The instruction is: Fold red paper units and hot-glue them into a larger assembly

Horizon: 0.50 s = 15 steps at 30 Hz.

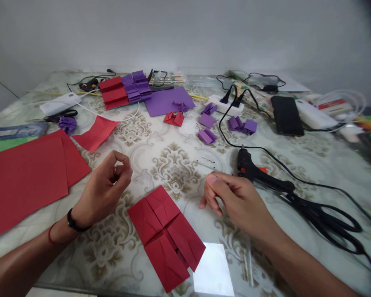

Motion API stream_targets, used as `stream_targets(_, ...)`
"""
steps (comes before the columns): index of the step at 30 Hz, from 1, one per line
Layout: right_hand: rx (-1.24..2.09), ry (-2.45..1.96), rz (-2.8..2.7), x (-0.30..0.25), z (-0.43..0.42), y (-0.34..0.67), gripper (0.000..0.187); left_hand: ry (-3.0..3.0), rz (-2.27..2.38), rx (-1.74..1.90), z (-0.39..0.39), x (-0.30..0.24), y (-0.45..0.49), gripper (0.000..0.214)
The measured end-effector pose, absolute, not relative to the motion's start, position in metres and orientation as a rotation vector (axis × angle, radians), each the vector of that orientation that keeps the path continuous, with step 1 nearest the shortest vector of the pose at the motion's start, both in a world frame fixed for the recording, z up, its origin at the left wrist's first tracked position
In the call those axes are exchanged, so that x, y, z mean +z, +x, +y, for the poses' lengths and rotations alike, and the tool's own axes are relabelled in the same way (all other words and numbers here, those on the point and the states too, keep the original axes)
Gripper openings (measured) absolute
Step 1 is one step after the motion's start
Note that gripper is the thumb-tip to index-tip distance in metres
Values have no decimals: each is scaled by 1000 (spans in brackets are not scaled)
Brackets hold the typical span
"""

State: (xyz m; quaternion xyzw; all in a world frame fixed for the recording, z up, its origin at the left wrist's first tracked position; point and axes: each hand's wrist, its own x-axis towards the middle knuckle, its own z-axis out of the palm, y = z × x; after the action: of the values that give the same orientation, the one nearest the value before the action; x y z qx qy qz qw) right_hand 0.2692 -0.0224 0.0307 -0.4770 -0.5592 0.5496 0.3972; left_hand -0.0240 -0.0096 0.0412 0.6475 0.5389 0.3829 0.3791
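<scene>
- Head view: look for the folded red paper (166,237), flat on the flowery table (148,152), with both hands off it.
- To fold well, probably best to hold one half down softly with the left hand (106,189), so as to stop any sliding.
- Line up the flap edges first, nice and even, then press with the right hand (235,194).
- Rub each fold slowly, all the way to its end; go easy by the thin gaps between the flaps, as a hard pull could tear them.
- On the left hand, see fingers curled in and the thumb against them; nothing seen in the grip.
- On the right hand, see much the same: fingers bent, thumb resting on them, nothing seen held.
- Find the folded red paper between the two hands, a bit closer to the body than the fingers, near both and touching neither.
- Keep it apart from the big red sheets (24,181), just beside the left hand.
- Watch out for the glue gun (255,171), just past the right hand, and the scissors (324,218) by it.
</scene>
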Motion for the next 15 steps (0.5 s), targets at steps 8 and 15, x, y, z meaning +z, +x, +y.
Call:
stream_targets(8, 1006, -1311, -1549, 26, -16, 276, 26, 1924, 1241, 734, -7, 40, -29, 35)
stream_targets(15, 789, -1138, -1985, 27, -24, 270, 20, 2359, 693, 412, -8, 41, -32, 32)
